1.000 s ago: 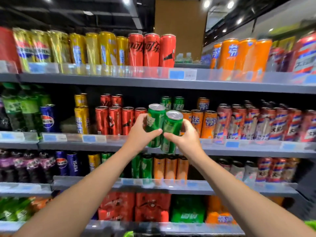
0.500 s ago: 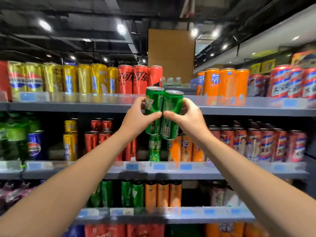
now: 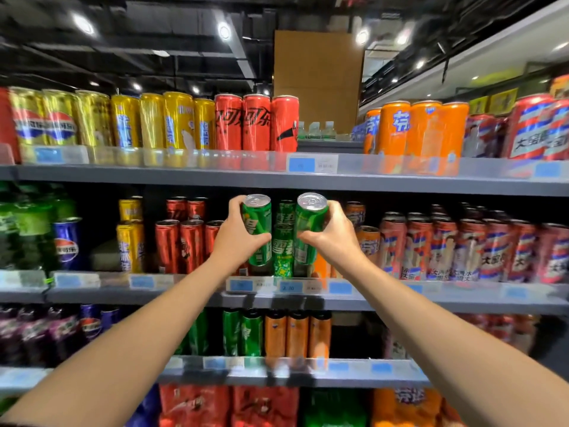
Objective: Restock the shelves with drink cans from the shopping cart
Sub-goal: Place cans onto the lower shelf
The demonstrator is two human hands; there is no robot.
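Observation:
My left hand (image 3: pixel 235 238) grips a tall green can (image 3: pixel 258 223), and my right hand (image 3: pixel 334 237) grips a second green can (image 3: pixel 309 220). Both cans are upright and held in front of the second shelf (image 3: pixel 191 292), with a gap between them. In that gap a green can (image 3: pixel 284 241) stands on the shelf, with another one behind it. The shopping cart is out of view.
Red cans (image 3: pixel 181 241) stand left of the green ones and orange cans (image 3: pixel 368 241) right of them. The top shelf (image 3: pixel 277 177) holds yellow, red and orange cans, with a gap at its centre. Lower shelves carry green and orange cans (image 3: pixel 289 334).
Both hands came down from the top shelf's height to the second shelf and moved apart, so the two held cans no longer touch. The camera view also shifted.

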